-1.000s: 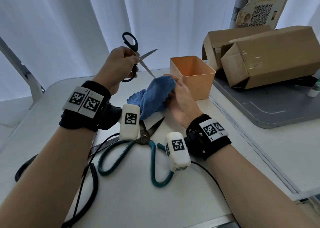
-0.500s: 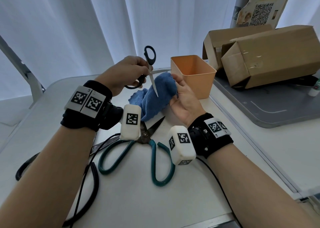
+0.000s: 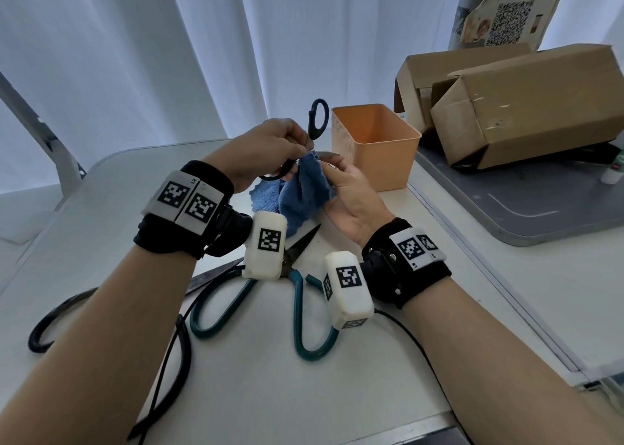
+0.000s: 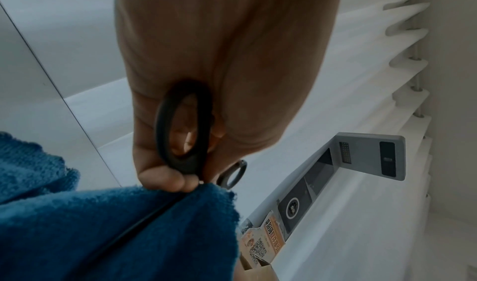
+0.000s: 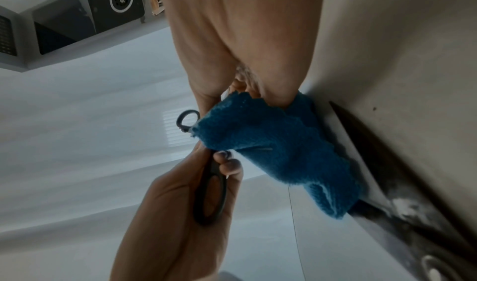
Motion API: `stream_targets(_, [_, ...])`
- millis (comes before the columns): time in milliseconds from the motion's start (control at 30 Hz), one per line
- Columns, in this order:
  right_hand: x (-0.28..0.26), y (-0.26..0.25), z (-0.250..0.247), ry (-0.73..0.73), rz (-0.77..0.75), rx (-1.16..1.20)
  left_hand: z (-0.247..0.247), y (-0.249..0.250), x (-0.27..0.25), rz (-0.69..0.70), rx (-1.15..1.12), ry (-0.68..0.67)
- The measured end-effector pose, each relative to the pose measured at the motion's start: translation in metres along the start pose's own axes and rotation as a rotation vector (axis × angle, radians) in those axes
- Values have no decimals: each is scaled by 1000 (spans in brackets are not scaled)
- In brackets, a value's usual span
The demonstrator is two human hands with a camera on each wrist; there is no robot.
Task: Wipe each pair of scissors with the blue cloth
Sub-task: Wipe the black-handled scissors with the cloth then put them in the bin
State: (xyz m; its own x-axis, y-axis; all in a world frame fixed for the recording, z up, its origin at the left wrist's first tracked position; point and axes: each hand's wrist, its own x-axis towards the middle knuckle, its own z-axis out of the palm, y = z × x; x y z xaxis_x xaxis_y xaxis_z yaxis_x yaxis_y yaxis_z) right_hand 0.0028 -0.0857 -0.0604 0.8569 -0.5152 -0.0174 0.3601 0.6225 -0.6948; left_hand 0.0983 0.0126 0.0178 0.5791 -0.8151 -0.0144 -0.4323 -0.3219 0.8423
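My left hand (image 3: 270, 150) grips the small black-handled scissors (image 3: 315, 122) by the lower handle ring (image 4: 184, 129), held above the table. The scissors are spread, and one blade is buried in the blue cloth (image 3: 305, 191). My right hand (image 3: 347, 191) pinches the blue cloth (image 5: 268, 140) around that blade, and the other blade tip (image 3: 329, 154) pokes out above the right fingers. The cloth's lower end hangs to the table. Large teal-handled scissors (image 3: 299, 296) lie open on the table under my wrists. A third pair with black handles (image 3: 50, 326) lies at the left.
An empty orange plastic bin (image 3: 374, 144) stands just behind my right hand. Two cardboard boxes (image 3: 526, 103) lie on a grey tray (image 3: 540, 208) at the right. Black cables (image 3: 169, 360) run across the white table (image 3: 270, 377) near my left forearm. White curtains hang behind.
My left hand has swung the black scissors from a raised spot at the left down into the cloth. My right hand has closed the cloth around one blade.
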Motion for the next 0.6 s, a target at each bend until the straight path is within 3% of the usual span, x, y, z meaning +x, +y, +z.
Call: stream_targets(600, [-1, -1, 2, -18, -5, -28, 1, 2, -2, 26, 22, 0])
